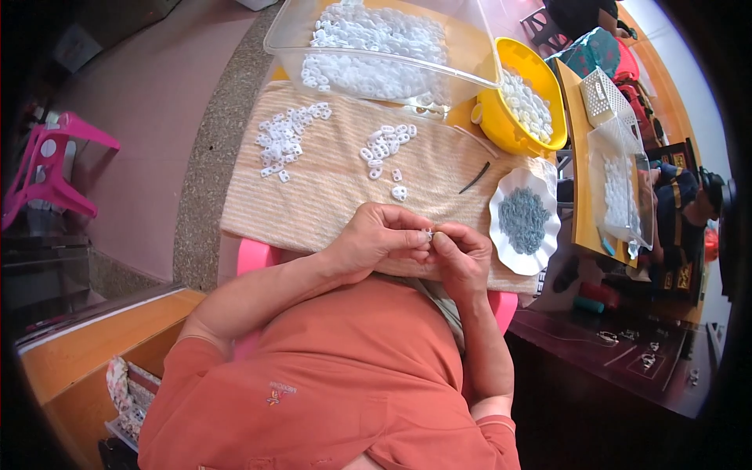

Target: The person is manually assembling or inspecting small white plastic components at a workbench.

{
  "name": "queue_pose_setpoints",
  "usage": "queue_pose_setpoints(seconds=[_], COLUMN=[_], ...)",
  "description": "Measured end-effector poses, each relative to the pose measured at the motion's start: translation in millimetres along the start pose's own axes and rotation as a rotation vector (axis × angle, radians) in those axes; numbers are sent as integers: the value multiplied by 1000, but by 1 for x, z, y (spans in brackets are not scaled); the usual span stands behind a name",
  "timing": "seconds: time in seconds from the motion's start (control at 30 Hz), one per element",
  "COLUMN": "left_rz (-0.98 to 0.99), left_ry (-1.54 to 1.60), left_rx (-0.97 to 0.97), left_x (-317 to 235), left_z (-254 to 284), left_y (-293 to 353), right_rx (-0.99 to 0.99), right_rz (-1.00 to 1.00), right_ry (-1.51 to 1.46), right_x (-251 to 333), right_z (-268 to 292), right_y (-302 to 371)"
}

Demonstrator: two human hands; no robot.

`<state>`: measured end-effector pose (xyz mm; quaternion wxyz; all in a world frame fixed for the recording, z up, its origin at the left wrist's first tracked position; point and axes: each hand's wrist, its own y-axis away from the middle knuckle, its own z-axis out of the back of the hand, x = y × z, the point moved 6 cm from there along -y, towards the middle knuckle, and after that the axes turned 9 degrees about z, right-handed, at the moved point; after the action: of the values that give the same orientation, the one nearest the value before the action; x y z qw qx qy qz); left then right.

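My left hand (374, 239) and my right hand (465, 254) meet at the near edge of the cloth-covered table, fingertips nearly touching. Both are closed in a pinch on a small whitish piece (428, 233), too small to make out its kind. Beyond them on the striped beige cloth (337, 204) lie two loose white plastic pieces with holes (399, 193). Farther off are a small cluster of such pieces (384, 143) and a larger pile (283, 139) to the left. A scalloped white dish (550, 239) of small grey-blue parts (523, 219) stands right of my right hand.
A clear plastic bin (286, 43) full of white pieces stands at the far edge, beside a yellow basin (560, 102) of white parts. A thin dark strip (475, 178) lies near the dish. A pink stool (59, 172) is at left; another person (677, 196) sits at right.
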<state>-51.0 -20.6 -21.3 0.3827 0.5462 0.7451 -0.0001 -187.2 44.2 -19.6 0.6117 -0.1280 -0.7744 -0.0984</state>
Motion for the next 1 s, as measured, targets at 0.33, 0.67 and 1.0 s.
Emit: queue_pose_setpoints(seconds=[0.33, 0.67, 1.0], left_rz=[-34, -75, -330], left_ry=[3, -14, 81], left_rx=[-1, -32, -177], left_x=[-1, -12, -72], left_z=[2, 0, 32], left_y=[-1, 7, 20], right_rx=[39, 151, 107], right_rz=[68, 216, 158], right_ry=[325, 456, 483], right_x=[6, 27, 30], right_z=[4, -13, -12], right_y=[-4, -12, -40])
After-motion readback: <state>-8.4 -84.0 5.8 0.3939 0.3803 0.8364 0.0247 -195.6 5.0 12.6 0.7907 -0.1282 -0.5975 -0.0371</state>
